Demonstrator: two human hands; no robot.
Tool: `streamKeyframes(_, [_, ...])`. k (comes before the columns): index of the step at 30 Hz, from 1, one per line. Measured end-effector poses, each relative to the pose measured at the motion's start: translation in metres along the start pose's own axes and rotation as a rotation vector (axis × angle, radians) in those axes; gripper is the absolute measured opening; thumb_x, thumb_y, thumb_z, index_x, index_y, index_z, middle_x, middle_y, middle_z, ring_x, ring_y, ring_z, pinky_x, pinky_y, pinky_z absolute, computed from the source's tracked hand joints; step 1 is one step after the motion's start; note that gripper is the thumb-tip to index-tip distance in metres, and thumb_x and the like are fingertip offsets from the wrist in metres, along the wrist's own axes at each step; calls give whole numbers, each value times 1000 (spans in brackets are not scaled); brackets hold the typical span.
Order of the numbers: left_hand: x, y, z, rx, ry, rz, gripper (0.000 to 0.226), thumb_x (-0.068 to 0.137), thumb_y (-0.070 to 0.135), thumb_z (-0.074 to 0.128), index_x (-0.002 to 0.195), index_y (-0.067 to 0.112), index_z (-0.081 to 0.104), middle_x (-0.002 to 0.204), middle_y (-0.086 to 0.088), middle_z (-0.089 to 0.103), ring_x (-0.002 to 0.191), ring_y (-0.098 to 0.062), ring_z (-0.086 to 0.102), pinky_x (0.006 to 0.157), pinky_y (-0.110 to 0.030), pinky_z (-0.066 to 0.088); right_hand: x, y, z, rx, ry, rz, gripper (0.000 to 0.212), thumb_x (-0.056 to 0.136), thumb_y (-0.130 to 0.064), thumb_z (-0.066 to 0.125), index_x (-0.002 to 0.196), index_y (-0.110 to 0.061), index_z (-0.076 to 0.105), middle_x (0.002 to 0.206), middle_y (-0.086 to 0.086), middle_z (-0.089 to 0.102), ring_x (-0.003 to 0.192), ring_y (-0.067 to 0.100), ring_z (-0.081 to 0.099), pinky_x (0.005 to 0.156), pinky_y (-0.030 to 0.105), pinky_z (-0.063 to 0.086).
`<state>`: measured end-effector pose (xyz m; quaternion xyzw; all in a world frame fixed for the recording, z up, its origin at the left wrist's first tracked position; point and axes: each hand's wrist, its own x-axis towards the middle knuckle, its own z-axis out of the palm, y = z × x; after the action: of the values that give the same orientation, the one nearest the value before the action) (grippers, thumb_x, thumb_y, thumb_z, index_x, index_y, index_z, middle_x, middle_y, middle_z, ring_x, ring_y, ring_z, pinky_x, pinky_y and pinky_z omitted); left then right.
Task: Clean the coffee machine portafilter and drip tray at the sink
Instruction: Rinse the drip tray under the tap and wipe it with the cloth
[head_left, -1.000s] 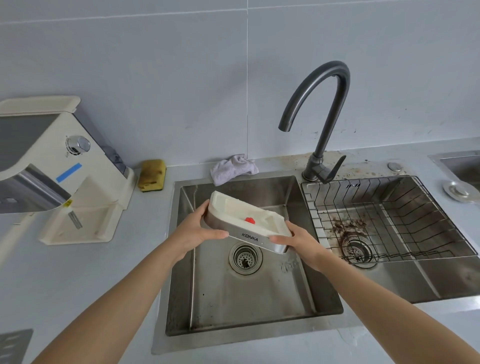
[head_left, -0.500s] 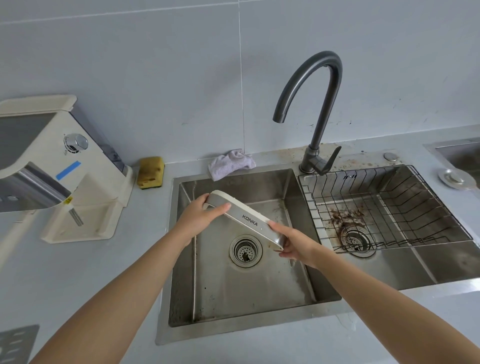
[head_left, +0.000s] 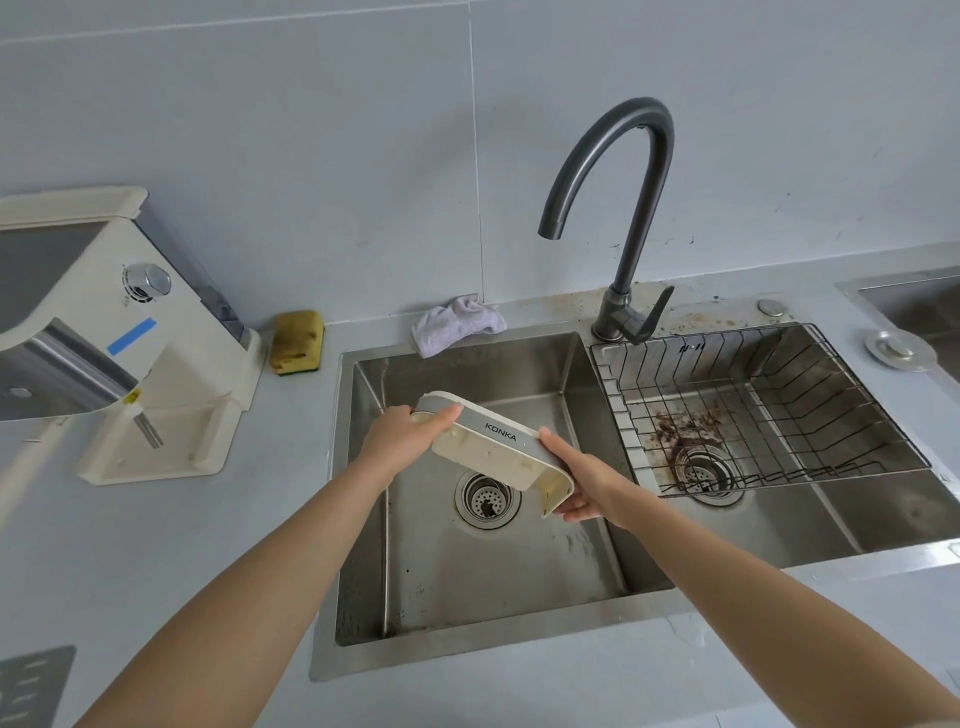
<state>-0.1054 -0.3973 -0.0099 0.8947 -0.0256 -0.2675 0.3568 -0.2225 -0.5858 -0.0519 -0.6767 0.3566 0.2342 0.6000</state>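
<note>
While the drip tray (head_left: 493, 449) hangs tilted over the left basin of the sink (head_left: 519, 582), its stained cream underside turned toward me and the KONKA strip showing, the left hand (head_left: 400, 436) grips its upper end at 10 o'clock with fingers curled over the edge, and the right hand (head_left: 582, 483) clasps the lower end at 4 o'clock. The drain (head_left: 487, 500) sits below the tray at 6 o'clock, the faucet (head_left: 645, 208) rises at 1 o'clock, a wire basket (head_left: 753, 405) fills the basin at 3 o'clock, and the coffee machine (head_left: 104, 338) stands on the counter at 9 o'clock.
</note>
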Motion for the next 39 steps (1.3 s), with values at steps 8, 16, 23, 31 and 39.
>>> streamKeyframes(8, [0, -9, 8, -1, 26, -45, 58, 78, 65, 52, 103, 14, 63, 109, -6, 62, 100, -24, 57, 81, -28, 41, 0, -4, -1, -79, 53, 30, 74, 80, -73, 32, 95, -8, 62, 92, 16, 67, 82, 27, 65, 79, 34, 54])
streamKeyframes(16, [-2, -15, 5, -99, -50, -21, 57, 85, 59, 46, 122, 15, 51, 113, 0, 54, 104, -20, 52, 82, -28, 34, 4, -13, 2, -173, 105, -81, 68, 82, -69, 35, 84, -6, 62, 83, 12, 65, 80, 23, 61, 81, 32, 52])
streamKeyframes(23, [3, -30, -2, -417, -209, -80, 79, 79, 69, 36, 140, 18, 37, 144, -1, 40, 136, -19, 33, 114, -36, 22, -1, -30, 0, -326, 184, -266, 53, 83, -62, 45, 88, -11, 59, 91, 12, 63, 96, 29, 60, 81, 33, 43])
streamKeyframes(31, [17, -40, -12, -1055, -124, -166, 56, 90, 48, 41, 129, 9, 47, 133, -9, 53, 117, -22, 52, 101, -40, 40, 7, -43, 7, -399, 103, -409, 92, 81, -44, 63, 147, -15, 6, 114, -3, 49, 102, 15, 50, 85, 21, 40])
streamKeyframes(39, [42, -47, -20, -1207, -131, -180, 30, 94, 42, 42, 106, 21, 59, 101, -6, 65, 94, -22, 61, 72, -37, 53, 23, -58, 16, -456, 101, -607, 105, 72, -25, 78, 146, -18, 3, 120, -18, 30, 111, -1, 30, 90, 15, 28])
